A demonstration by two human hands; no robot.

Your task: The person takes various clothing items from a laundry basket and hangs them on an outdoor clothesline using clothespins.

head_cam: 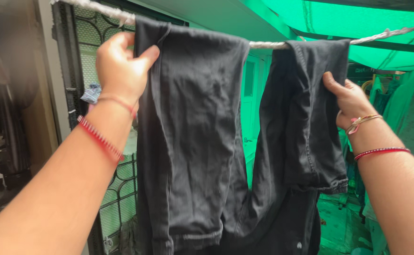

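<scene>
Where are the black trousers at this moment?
The black trousers hang over the rope line in the middle of the head view, the left hand and right hand gripping their outer edges.

A home's outdoor drying corner

We see black trousers (202,141) draped over a twisted clothesline (268,45), a green shade canopy (348,19) at one o'clock, an iron window grille (117,189) at nine, and more garments (405,104) hanging at three.

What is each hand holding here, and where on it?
Both grip the black trousers draped over the rope line: left hand on the left leg's outer edge, right hand on the right leg's outer edge.
</scene>
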